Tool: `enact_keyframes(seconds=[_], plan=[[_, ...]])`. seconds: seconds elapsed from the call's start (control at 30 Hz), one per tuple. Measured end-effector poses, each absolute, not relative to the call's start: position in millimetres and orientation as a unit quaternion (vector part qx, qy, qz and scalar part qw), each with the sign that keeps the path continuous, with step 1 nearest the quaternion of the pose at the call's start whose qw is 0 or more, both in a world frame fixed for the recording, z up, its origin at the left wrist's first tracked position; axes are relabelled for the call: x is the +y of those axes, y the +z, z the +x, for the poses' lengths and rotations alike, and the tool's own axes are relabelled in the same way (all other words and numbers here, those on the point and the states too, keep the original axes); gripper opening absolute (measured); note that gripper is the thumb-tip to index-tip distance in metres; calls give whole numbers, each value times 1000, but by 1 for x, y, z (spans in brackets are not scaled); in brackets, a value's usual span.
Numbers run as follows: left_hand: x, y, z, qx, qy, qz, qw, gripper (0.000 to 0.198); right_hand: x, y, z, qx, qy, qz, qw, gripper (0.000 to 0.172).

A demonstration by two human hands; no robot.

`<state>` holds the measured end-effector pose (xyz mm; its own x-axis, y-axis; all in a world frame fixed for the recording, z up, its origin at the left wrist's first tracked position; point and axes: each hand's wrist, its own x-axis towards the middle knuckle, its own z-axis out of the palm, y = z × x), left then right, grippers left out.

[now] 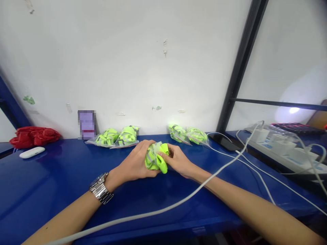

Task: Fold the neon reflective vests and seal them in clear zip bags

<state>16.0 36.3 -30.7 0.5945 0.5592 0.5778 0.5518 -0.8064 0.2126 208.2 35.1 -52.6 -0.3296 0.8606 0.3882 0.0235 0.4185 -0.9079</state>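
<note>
Both hands closed around a bunched neon-green fabric piece with grey strips [155, 159], held just above the glossy blue surface [51, 183]. Left hand [135, 163] cupping from the side, right hand [177, 161] pinching with fingers [163, 157] curled tight. Best kept compact, squeezed evenly, clear of the white cable [194, 192] crossing the right forearm.
</note>
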Motion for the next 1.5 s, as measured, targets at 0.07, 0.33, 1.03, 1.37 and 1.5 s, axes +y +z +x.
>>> enact_keyframes(seconds=[0.07, 0.33, 1.03, 1.37, 1.5], plan=[[34, -31, 19, 291, 325, 900, -5, 74, 38, -57, 209, -713, 381, -338, 482, 35], [20, -33, 35, 265, 265, 922, -96, 66, 35, -54, 208, -766, 291, -404, 407, 29], [13, -40, 48, 283, 286, 903, -150, 60, 19, -51, 191, -762, 137, -521, 360, 22], [22, -30, 39, 297, 301, 906, -29, 60, 26, -38, 196, -773, 205, -452, 394, 36], [26, -29, 29, 287, 357, 889, 20, 68, 29, -25, 218, -773, 422, -320, 349, 37]])
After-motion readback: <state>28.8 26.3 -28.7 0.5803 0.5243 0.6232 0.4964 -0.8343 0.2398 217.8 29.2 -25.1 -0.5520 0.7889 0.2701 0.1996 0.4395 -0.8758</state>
